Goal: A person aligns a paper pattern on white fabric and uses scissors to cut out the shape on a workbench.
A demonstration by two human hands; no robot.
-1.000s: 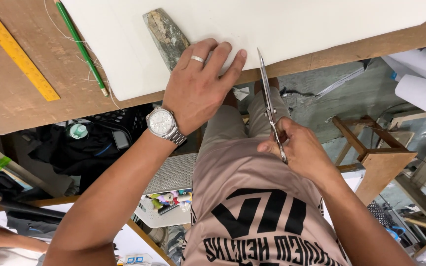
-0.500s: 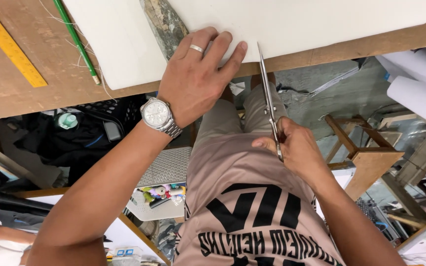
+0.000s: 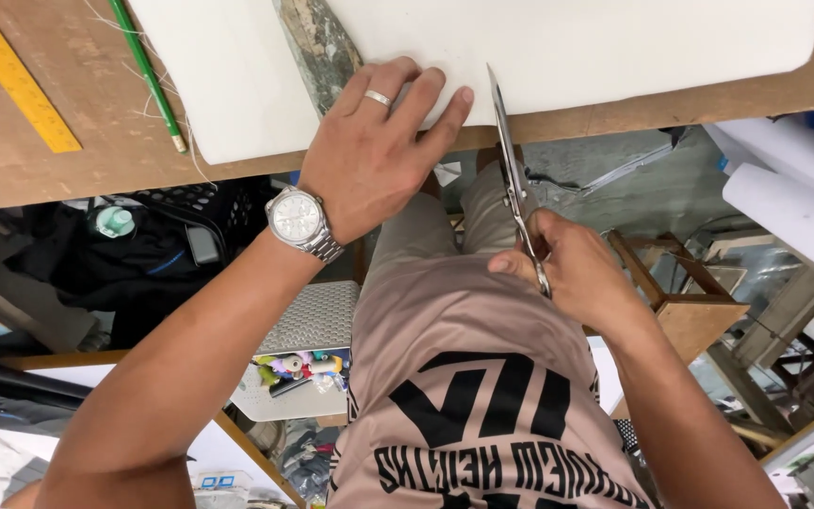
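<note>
Left hand: your left hand (image 3: 369, 155) lies flat with fingers spread on the white sheet (image 3: 577, 47), upper middle of the frame, gripping nothing; I take it the press keeps the sheet from sliding beside the cut.
Right hand: your right hand (image 3: 572, 269), centre right, is closed around the handles of the scissors (image 3: 512, 174).
Scissors: blades run up from below the table edge (image 3: 614, 108) into the sheet's near edge, just right of your left fingertips (close, but apart).
White sheet: it lies across the top of the frame on the brown table, near edge overhanging slightly, likely so the lower blade can pass beneath.
Set aside: yellow ruler (image 3: 16, 80) and green pencil (image 3: 148, 75), upper left, well apart from both hands.
</note>
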